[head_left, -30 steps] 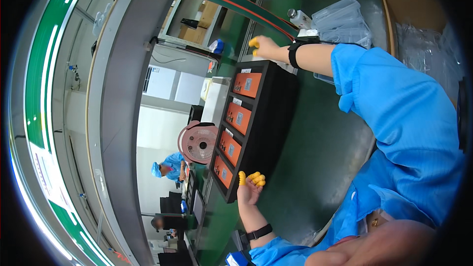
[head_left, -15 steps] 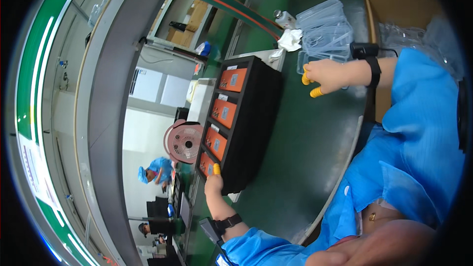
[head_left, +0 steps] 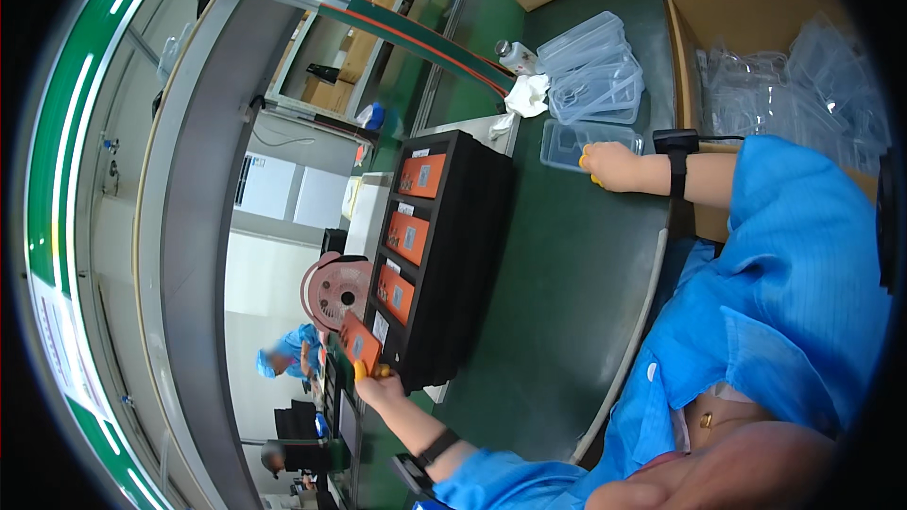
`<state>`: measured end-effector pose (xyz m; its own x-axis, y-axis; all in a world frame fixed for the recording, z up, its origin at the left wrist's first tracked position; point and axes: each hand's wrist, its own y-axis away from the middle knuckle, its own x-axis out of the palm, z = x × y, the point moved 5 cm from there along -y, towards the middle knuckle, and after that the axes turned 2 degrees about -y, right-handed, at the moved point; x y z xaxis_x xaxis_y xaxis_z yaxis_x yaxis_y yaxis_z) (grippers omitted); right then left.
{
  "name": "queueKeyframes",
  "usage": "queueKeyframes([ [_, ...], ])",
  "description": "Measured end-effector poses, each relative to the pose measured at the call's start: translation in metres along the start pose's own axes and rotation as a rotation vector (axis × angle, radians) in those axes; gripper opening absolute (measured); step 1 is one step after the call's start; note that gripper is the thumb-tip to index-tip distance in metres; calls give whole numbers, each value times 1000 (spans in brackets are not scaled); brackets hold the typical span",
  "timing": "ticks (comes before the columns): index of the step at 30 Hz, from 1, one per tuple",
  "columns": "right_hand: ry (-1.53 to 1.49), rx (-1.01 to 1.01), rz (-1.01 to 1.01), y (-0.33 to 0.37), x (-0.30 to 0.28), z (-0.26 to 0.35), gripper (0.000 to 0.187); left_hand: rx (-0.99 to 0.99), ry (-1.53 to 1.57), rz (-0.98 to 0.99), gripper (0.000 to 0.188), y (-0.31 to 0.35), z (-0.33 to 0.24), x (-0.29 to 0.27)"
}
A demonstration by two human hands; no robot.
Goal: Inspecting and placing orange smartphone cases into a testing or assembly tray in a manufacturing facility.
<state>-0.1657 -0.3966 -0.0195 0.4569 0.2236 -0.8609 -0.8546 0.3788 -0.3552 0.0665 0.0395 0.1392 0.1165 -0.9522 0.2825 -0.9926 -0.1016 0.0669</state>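
Observation:
My left hand (head_left: 383, 391), with yellow finger cots on its fingertips, pinches a flat orange card (head_left: 362, 344) with a pale printed patch. It holds the card just off the end of a long black rack (head_left: 461, 255). Orange cards (head_left: 406, 236) stand in the rack's other slots; the slot nearest my left hand shows no card. My right hand (head_left: 612, 167), also in yellow finger cots, is closed on the edge of a clear plastic box (head_left: 565, 144) lying on the green tabletop (head_left: 557, 274). Its fingertips are partly hidden.
More clear plastic boxes (head_left: 595, 71) are piled beyond my right hand, beside a crumpled white tissue (head_left: 527, 95) and a small bottle (head_left: 516, 57). A cardboard carton (head_left: 682, 57) full of clear plastic pieces stands alongside. Past the rack are a pink fan (head_left: 331, 291) and a co-worker in blue (head_left: 300, 349).
My left hand has drawn the orange card out of the rack's end slot. My right hand has closed from spread fingers onto the clear box. The view has shifted slightly.

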Motion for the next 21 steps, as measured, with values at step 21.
queueKeyframes([
  [21,-223,54,131,-27,12,3,25,35,335,277,36,211,124,16],
])
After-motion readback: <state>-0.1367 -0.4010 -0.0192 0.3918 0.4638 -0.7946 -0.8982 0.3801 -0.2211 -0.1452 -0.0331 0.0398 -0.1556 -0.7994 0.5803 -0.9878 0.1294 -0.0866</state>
